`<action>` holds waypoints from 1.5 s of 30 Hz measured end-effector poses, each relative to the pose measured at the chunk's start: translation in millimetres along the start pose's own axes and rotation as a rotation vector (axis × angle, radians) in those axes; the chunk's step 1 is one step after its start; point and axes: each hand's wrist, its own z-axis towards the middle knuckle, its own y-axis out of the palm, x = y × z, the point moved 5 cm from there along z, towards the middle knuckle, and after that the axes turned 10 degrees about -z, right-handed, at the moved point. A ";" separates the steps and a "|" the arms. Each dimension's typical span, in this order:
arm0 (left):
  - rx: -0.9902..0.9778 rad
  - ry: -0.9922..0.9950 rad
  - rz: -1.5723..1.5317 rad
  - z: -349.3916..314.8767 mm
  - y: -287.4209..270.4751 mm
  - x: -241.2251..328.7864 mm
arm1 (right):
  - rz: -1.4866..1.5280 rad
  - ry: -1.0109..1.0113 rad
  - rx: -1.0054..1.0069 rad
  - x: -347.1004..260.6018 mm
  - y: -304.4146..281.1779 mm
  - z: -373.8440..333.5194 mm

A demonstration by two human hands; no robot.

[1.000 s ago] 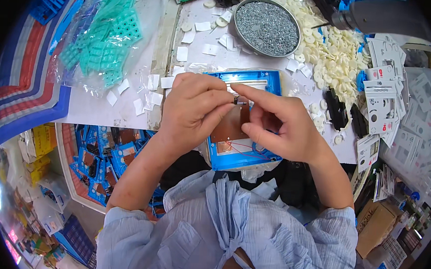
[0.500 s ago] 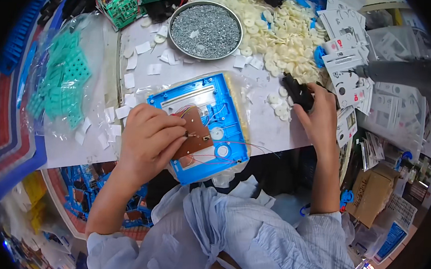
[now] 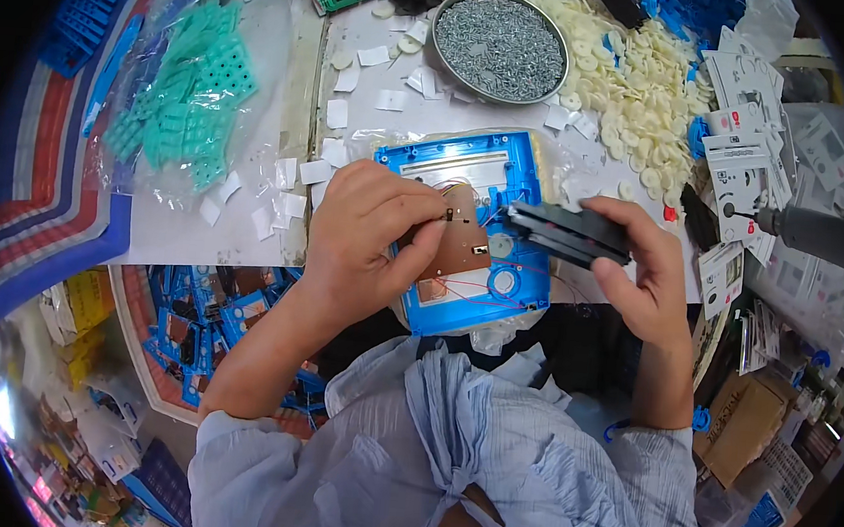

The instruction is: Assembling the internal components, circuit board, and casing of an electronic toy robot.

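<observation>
A blue plastic housing [image 3: 524, 315] lies on a clear plastic bag at the table's near edge. A brown circuit board [image 3: 461, 237] with thin red wires sits over it. At the board's upper left, my left hand [image 3: 371, 223] is closed in a pinch. A small dark part shows at its fingertips; what they grip is partly hidden. My right hand [image 3: 649, 270] holds a long black piece [image 3: 571, 233] with two parallel bars, between thumb and fingers. Its narrow end points left, above the housing's right side. I cannot make out its exact kind.
A round metal tray [image 3: 435, 51] of screws stands at the back, beside a heap of cream plastic discs [image 3: 639, 93]. Bagged green keypads [image 3: 194, 101] lie left, printed white cards [image 3: 736, 178] right. A grey power tool [image 3: 820, 240] juts in from the right.
My right hand has lifted the black piece from beside the discs and brought it left, over the housing. My left hand stays pinched at the board. The whole view has shifted.
</observation>
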 end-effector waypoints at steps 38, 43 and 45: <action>-0.478 -0.046 0.089 43.2 -1.7 -0.4 | -0.424 -0.369 -0.126 -31.3 46.7 44.0; -0.516 0.037 0.181 51.1 1.7 8.0 | -0.437 -0.385 -0.133 -33.3 47.0 46.2; -0.519 0.070 0.246 54.2 3.9 12.3 | -0.448 -0.388 -0.135 -34.6 47.5 47.1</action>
